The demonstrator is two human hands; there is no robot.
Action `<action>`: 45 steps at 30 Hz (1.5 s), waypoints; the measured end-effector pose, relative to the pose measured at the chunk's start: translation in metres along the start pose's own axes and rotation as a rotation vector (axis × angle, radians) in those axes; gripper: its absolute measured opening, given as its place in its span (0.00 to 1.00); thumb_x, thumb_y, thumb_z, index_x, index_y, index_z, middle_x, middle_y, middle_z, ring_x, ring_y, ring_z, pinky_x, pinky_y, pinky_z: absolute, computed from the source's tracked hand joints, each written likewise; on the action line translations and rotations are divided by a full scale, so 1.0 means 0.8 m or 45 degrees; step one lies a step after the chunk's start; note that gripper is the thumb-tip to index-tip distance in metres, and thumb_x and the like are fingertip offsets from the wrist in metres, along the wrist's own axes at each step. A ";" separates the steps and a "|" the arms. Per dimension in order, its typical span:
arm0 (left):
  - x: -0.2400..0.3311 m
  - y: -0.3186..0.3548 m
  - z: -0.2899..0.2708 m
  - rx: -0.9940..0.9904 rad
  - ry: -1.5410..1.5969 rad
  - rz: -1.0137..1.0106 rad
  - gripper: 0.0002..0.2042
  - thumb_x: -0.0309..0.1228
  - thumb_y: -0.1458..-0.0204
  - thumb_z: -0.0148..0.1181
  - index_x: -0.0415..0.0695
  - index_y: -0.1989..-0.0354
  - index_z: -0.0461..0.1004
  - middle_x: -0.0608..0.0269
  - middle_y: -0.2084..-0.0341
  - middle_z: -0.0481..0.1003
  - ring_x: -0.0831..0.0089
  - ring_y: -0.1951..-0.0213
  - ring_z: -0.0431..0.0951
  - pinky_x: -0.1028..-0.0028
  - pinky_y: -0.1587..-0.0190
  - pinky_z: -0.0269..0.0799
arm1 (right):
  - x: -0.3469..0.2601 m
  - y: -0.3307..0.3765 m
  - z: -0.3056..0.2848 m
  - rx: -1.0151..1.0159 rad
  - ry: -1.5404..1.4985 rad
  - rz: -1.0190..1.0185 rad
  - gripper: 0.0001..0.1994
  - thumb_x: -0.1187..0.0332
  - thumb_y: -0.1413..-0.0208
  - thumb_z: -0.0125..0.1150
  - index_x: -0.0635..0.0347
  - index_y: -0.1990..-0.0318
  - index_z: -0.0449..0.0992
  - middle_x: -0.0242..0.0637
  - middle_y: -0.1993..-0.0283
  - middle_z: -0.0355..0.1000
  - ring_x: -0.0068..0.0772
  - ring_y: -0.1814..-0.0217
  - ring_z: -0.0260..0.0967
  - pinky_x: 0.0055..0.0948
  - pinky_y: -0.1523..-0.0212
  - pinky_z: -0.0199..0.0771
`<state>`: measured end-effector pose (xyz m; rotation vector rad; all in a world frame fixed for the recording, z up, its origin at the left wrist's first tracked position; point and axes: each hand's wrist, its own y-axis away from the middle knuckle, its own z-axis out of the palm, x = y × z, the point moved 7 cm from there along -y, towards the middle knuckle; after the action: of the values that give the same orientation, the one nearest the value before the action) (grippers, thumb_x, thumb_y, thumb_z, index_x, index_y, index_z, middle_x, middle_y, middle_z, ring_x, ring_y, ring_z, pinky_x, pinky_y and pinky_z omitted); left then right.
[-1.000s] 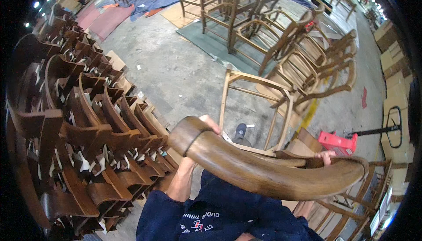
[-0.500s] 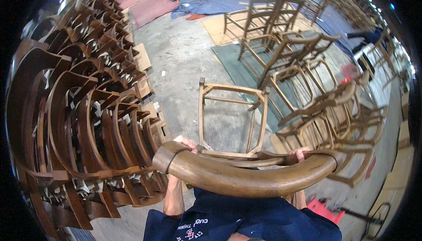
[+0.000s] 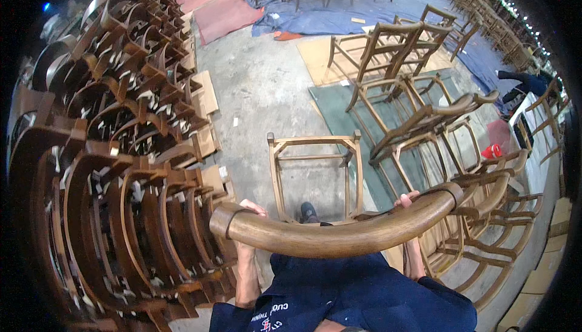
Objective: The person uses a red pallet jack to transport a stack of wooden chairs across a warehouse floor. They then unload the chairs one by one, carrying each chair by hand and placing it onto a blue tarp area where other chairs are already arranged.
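Observation:
I hold a wooden chair frame in front of my body. Its broad curved top rail (image 3: 330, 239) is closest to me, and its open seat frame (image 3: 315, 141) points away over the concrete floor. My left hand (image 3: 251, 208) is closed round the left side of the chair back, just beyond the rail's end. At the other end my right hand (image 3: 407, 200) grips the right side, with part of its fingers hidden behind the rail. A dark shoe (image 3: 309, 212) shows through the seatless opening.
Tightly stacked brown curved chair parts (image 3: 115, 211) fill the left side, with cardboard (image 3: 206, 92) along their edge. To the right, bare chair frames (image 3: 388, 65) stand on a green mat (image 3: 345, 114). Another person's dark sleeve (image 3: 518, 80) shows at far right. Blue sheeting (image 3: 339, 20) lies farther off.
The view has shifted, with the floor and nearby chairs sitting lower in it. The held chair's top rail has tilted up at its right end. A shoe has come into view through the frame.

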<state>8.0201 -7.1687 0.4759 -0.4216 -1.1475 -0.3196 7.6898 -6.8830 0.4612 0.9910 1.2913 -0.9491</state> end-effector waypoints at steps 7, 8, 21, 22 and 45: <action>0.044 -0.228 0.051 -0.101 0.030 0.340 0.11 0.29 0.50 0.67 0.40 0.72 0.69 0.59 0.77 0.72 0.72 0.73 0.72 0.74 0.67 0.70 | -0.067 -0.163 0.145 -0.076 -0.033 -0.226 0.07 0.66 0.44 0.60 0.54 0.69 0.69 0.30 0.72 0.69 0.23 0.68 0.67 0.26 0.63 0.69; 0.046 -0.261 0.060 -0.106 -0.002 0.385 0.11 0.30 0.51 0.67 0.40 0.71 0.69 0.59 0.78 0.72 0.71 0.73 0.72 0.74 0.67 0.69 | -0.072 -0.185 0.160 -0.062 -0.087 -0.260 0.07 0.66 0.44 0.60 0.55 0.69 0.69 0.31 0.72 0.69 0.24 0.68 0.67 0.27 0.62 0.69; -0.068 -0.783 0.167 -0.643 -0.258 0.506 0.12 0.34 0.44 0.62 0.39 0.66 0.68 0.56 0.76 0.73 0.65 0.73 0.76 0.63 0.67 0.73 | -0.089 -0.636 0.416 0.011 -0.202 -0.262 0.09 0.66 0.47 0.63 0.55 0.74 0.69 0.31 0.75 0.70 0.22 0.71 0.66 0.25 0.67 0.68; -0.072 -0.832 0.182 -0.717 -0.148 0.435 0.13 0.35 0.45 0.64 0.39 0.67 0.67 0.57 0.77 0.73 0.66 0.73 0.76 0.64 0.65 0.73 | -0.094 -0.671 0.441 0.028 -0.230 -0.226 0.09 0.66 0.47 0.63 0.55 0.73 0.69 0.30 0.75 0.69 0.22 0.71 0.65 0.24 0.68 0.67; -0.227 -1.593 0.162 -0.213 -0.328 0.035 0.12 0.31 0.44 0.62 0.37 0.63 0.67 0.52 0.72 0.75 0.64 0.69 0.77 0.66 0.64 0.74 | -0.119 -1.264 0.955 0.085 -0.128 -0.119 0.09 0.66 0.45 0.63 0.54 0.72 0.69 0.27 0.75 0.68 0.17 0.74 0.63 0.21 0.71 0.64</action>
<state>7.2699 -8.2195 0.5543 -0.6387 -1.3704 -0.3454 6.9568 -7.9194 0.5249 0.9286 1.2369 -1.1069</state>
